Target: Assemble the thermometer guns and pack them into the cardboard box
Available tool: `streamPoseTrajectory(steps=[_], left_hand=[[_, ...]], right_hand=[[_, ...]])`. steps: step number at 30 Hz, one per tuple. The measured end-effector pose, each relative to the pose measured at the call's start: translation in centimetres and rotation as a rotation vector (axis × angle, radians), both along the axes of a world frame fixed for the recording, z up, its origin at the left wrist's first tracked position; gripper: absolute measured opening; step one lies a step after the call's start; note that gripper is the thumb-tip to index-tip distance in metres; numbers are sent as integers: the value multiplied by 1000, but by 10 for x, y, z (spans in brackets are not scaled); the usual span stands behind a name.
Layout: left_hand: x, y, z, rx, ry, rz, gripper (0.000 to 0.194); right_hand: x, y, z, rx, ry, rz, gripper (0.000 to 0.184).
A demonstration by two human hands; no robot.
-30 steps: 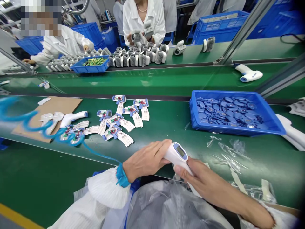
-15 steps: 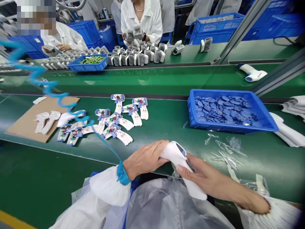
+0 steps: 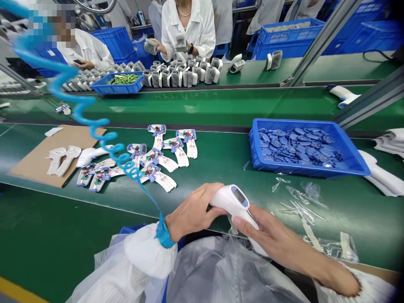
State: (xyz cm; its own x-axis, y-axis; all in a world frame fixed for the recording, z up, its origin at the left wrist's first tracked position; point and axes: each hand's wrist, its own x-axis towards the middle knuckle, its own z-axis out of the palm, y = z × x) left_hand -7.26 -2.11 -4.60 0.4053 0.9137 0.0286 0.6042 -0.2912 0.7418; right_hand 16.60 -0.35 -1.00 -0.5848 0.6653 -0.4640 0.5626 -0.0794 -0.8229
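Between my two hands, over the table's near edge, is a white handheld thermometer (image 3: 227, 198) with a small grey display in a blue frame. My left hand (image 3: 197, 208) grips its head end, fingers over the top and thumb beneath. Around the handle my right hand (image 3: 268, 231) is closed, its thumb lying along the near side; the far fingers are partly hidden. A blue wristband with a coiled blue cord (image 3: 116, 151) sits on my left wrist. Several opened thermometer halves (image 3: 154, 158) with wires and circuit boards lie on the table to the left.
A blue tray (image 3: 307, 171) of small blue parts stands at the right. Clear plastic scraps (image 3: 303, 206) lie before it. White shells rest on a cardboard sheet (image 3: 38, 155) at left. Across the green conveyor (image 3: 189, 107), a co-worker (image 3: 189, 31) handles grey-white devices. A metal post (image 3: 325, 40) rises at right.
The thermometer has turned in my hands, so its display now shows more fully. The thermometer on the conveyor has shifted right, and the co-worker's hands have moved apart.
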Motion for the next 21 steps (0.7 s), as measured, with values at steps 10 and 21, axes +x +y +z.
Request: streamPoseTrajectory(steps=[10,21], left_hand=[[32,28,24,-172,-27,41,23],[50,32,14,-89,192,57,31]], right_hand=[[-63,38,-6,831,-45,-456,57],[-68,54,-7,1071,-138,-495,57]])
